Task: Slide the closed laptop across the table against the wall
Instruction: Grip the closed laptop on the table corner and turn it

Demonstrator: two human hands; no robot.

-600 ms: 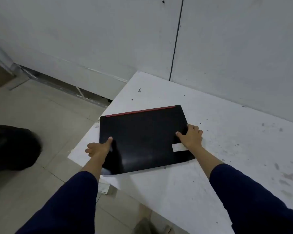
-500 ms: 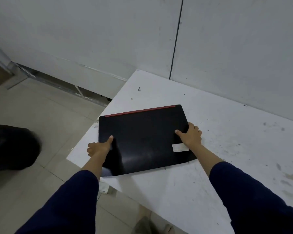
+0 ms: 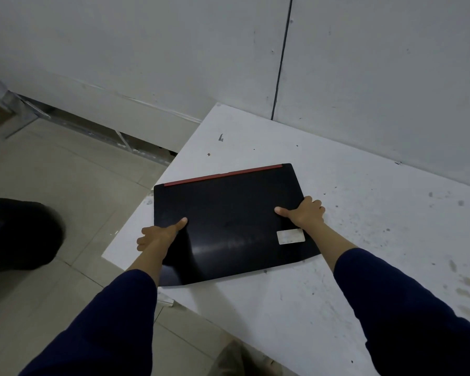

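Both hands, left hand [image 3: 158, 236] and right hand [image 3: 305, 213], hold a grip on the closed laptop's [image 3: 228, 221] side edges, mid-slide on the tabletop [image 3: 337, 280]; next, push forward until it meets the wall [image 3: 377, 77] beyond.

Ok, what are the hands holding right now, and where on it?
The closed laptop: left hand grips its left edge, right hand its right edge, thumbs on the lid.

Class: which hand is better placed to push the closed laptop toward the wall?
Right hand: it grips the closed black laptop over the white table. The left hand hangs past the table's edge.
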